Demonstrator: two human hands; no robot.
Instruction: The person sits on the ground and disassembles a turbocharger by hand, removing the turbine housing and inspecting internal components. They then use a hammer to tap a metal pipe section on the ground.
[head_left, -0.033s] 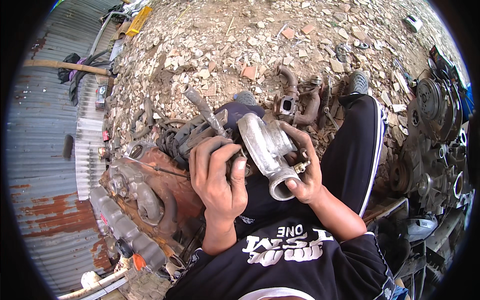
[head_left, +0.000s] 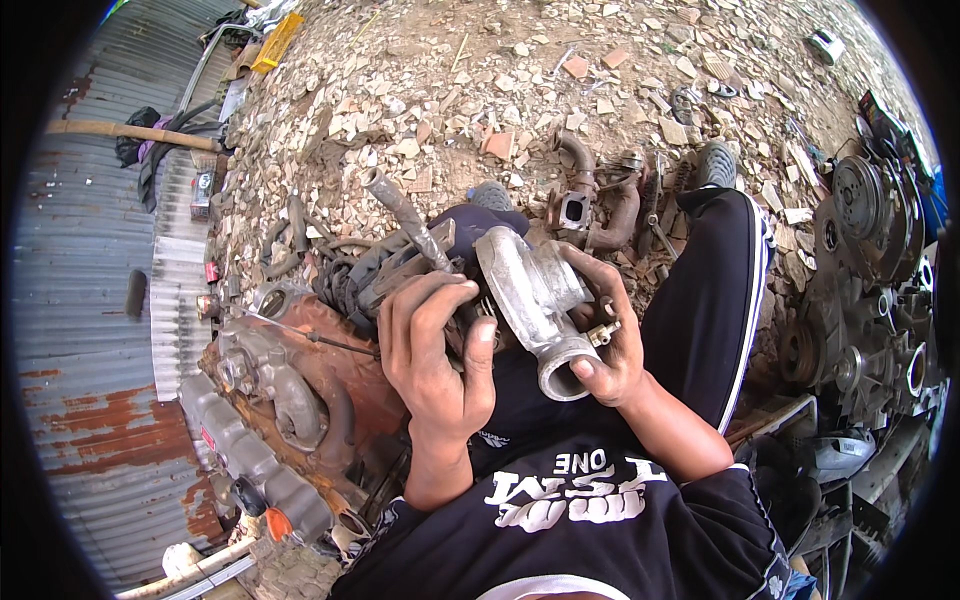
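Note:
My right hand (head_left: 617, 345) is wrapped round a grey metal turbocharger housing (head_left: 525, 290), snail-shaped, with its round outlet turned toward me. A small brass fitting (head_left: 603, 333) shows beside the right fingers. Close to the housing's left side is my left hand (head_left: 435, 350), its fingers curled and its thumb raised. Between that thumb and the fingertips lies something dark, mostly hidden, which I cannot make out. Just beyond the left fingers a worn metal pipe (head_left: 408, 215) slants up and away.
A brown pipe manifold (head_left: 575, 210) lies on stony ground (head_left: 480, 110) beyond my legs. An engine (head_left: 285, 390) with a grey cover stands at left, beside corrugated metal sheet (head_left: 90, 330). Several greasy engine parts (head_left: 865, 300) are heaped at right.
The fingers of my left hand have shifted slightly, with a little more of the dark gap showing beside the housing. My right hand and the housing have not visibly moved.

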